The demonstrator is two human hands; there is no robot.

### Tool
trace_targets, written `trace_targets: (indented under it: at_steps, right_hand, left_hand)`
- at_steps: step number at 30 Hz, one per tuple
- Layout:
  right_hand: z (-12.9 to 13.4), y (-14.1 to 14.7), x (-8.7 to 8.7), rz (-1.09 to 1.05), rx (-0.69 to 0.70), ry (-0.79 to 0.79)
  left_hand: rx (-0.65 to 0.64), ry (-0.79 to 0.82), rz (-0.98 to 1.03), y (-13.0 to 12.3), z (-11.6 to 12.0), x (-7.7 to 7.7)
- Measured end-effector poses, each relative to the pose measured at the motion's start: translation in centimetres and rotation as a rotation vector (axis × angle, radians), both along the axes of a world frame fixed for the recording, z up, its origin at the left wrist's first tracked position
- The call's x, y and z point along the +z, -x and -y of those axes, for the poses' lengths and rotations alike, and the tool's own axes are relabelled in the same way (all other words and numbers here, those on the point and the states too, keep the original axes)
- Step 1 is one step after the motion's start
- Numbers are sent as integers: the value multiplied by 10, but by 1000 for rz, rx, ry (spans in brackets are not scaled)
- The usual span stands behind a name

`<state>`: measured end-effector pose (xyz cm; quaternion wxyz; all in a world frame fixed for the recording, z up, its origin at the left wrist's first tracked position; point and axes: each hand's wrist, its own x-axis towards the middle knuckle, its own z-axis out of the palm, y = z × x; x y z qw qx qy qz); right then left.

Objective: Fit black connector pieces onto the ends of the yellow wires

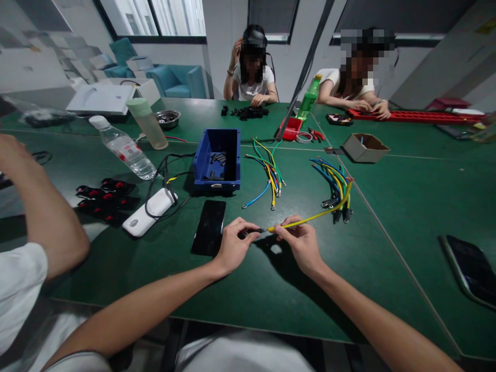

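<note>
Pinched in the fingers of my left hand [233,245] is a small black sleeve [253,231], mostly hidden by the fingertips. My right hand [303,247] grips a yellow wire [321,213] close to its metal end, which meets or nearly touches the sleeve; I cannot tell if it is inside. The wire's far end rises to the right, over a bundle of wires [336,178] with black-covered ends. Farther left lie loose blue, yellow and green wires [267,173] with bare metal terminals. A blue bin [198,178] holds several black sleeves [219,157].
A black phone [208,227] lies beside my left hand. Left of it are a white power bank [149,213] with a cable, a water bottle [126,147] and a neighbour's arm [50,206]. Two people sit opposite. A cardboard box [365,150] and another phone [473,271] are at right.
</note>
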<state>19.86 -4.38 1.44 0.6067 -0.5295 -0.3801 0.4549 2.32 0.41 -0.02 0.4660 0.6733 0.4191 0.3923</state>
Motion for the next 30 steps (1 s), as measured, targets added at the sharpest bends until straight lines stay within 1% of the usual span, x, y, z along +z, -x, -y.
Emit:
trace_targets:
  at_steps: [6,12,30]
  right_hand:
    - [1,0,-2,10,4,-3]
    - [3,2,-4,42,-4,0]
    - [3,5,-1,22,5,41]
  left_hand:
    - [-7,-3,5,-1,-1,-2]
    - [-8,-2,18,-1,0,0]
    - [-18,-14,15,0,-1,2]
